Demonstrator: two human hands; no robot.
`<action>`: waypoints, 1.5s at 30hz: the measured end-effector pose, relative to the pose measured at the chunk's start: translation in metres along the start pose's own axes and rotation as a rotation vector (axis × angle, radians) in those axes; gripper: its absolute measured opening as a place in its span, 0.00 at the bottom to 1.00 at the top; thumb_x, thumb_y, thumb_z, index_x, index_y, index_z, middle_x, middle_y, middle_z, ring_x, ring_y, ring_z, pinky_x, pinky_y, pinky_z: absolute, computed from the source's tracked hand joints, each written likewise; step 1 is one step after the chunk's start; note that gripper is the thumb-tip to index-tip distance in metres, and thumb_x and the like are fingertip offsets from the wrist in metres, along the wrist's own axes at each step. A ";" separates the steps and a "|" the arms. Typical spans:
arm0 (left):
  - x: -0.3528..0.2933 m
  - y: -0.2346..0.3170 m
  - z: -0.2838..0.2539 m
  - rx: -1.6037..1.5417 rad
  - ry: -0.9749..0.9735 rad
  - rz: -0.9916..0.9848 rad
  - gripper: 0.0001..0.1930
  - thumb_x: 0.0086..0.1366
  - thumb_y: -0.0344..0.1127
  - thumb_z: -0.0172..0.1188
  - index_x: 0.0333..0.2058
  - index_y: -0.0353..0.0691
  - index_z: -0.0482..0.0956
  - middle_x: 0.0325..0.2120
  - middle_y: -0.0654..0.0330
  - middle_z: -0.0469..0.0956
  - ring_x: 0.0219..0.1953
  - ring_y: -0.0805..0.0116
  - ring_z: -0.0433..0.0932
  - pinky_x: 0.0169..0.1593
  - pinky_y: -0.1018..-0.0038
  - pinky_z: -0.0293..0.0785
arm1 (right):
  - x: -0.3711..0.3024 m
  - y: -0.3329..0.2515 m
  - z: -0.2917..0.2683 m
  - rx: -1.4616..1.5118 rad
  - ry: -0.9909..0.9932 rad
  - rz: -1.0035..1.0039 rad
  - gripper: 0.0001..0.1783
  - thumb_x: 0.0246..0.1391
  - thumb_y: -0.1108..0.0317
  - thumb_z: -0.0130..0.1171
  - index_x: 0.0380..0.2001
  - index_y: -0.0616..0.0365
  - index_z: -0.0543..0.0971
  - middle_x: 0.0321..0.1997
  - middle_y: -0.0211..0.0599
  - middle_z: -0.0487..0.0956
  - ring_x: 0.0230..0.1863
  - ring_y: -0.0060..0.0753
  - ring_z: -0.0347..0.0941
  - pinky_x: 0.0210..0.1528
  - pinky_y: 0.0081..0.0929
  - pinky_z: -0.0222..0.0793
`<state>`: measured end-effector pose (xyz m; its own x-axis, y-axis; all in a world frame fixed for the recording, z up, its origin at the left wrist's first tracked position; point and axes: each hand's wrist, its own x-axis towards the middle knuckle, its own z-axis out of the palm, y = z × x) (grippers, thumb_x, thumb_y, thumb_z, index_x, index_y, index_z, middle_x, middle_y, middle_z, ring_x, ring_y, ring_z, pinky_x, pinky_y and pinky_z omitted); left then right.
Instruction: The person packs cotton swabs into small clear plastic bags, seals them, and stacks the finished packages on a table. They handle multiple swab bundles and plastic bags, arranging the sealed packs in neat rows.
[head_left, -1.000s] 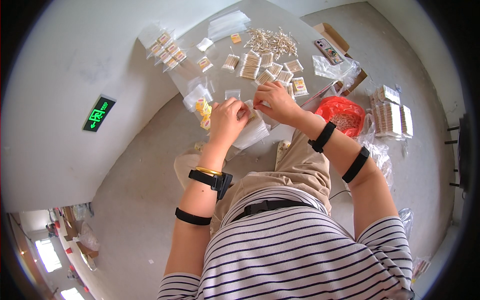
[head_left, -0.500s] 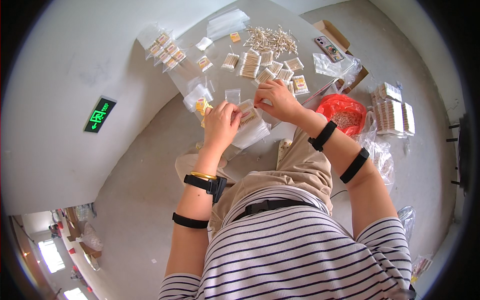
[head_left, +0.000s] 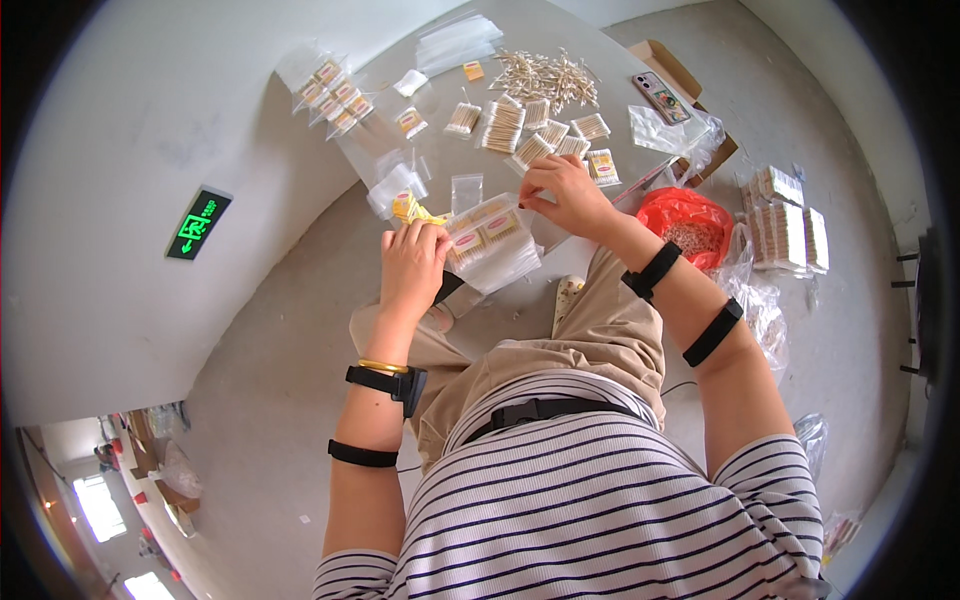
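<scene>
1. Your right hand (head_left: 568,195) has its thumb and forefinger pinched together on the upper right corner of a clear bag (head_left: 515,262).
2. Your left hand (head_left: 412,265) has its fingers bent and close together at the bag's left side; you can't tell from here whether they grip anything.
3. Between your hands, the bag lies at the near edge of the table (head_left: 445,160), with labelled packets (head_left: 500,227) of cotton swabs inside.
4. Just beyond your left fingertips are yellow cards (head_left: 408,207), and a small clear pouch (head_left: 467,188) lies just above the bag.
5. Past your right hand are tied-looking swab bundles (head_left: 502,127), then a loose swab pile (head_left: 550,78).
6. Farther right, you have a phone (head_left: 660,97) and a red bag (head_left: 655,213) holding swabs.
</scene>
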<state>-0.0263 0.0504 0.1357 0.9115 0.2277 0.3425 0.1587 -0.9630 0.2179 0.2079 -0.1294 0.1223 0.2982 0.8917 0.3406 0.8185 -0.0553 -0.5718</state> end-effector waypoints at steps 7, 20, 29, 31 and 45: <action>-0.013 -0.009 -0.004 0.002 0.017 0.000 0.06 0.69 0.38 0.59 0.37 0.43 0.76 0.34 0.63 0.77 0.39 0.60 0.75 0.46 0.63 0.64 | 0.000 0.000 -0.001 0.024 -0.016 0.044 0.05 0.53 0.67 0.68 0.31 0.52 0.81 0.36 0.28 0.78 0.46 0.33 0.75 0.57 0.37 0.59; -0.025 -0.023 -0.009 0.000 0.009 -0.059 0.06 0.68 0.38 0.60 0.36 0.44 0.76 0.33 0.64 0.77 0.38 0.61 0.75 0.44 0.64 0.64 | -0.004 0.025 0.006 0.345 -0.033 0.172 0.07 0.51 0.68 0.71 0.31 0.58 0.84 0.35 0.33 0.79 0.38 0.30 0.78 0.45 0.30 0.73; -0.036 -0.036 0.014 -0.357 -0.025 -0.267 0.06 0.69 0.35 0.62 0.35 0.40 0.77 0.33 0.63 0.79 0.39 0.67 0.79 0.45 0.69 0.70 | -0.015 0.066 0.031 0.833 -0.315 0.677 0.14 0.58 0.55 0.70 0.38 0.52 0.84 0.41 0.23 0.80 0.43 0.23 0.75 0.44 0.26 0.67; -0.042 -0.039 0.027 -0.558 0.013 -0.387 0.07 0.69 0.36 0.63 0.37 0.39 0.77 0.33 0.63 0.79 0.35 0.70 0.79 0.42 0.70 0.72 | -0.016 0.067 0.033 0.889 -0.381 0.740 0.18 0.58 0.51 0.70 0.43 0.51 0.83 0.42 0.22 0.80 0.45 0.23 0.74 0.47 0.28 0.65; -0.021 -0.002 0.046 -1.172 -0.030 -0.918 0.28 0.61 0.54 0.73 0.51 0.40 0.80 0.39 0.65 0.83 0.37 0.80 0.77 0.38 0.80 0.69 | -0.007 0.011 0.047 0.884 -0.226 0.817 0.29 0.55 0.45 0.71 0.45 0.60 0.81 0.37 0.31 0.81 0.39 0.25 0.75 0.43 0.23 0.69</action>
<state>-0.0284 0.0411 0.0858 0.6745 0.6585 -0.3339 0.2931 0.1762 0.9397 0.1915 -0.1153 0.0783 0.4037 0.8008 -0.4425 -0.2102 -0.3896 -0.8967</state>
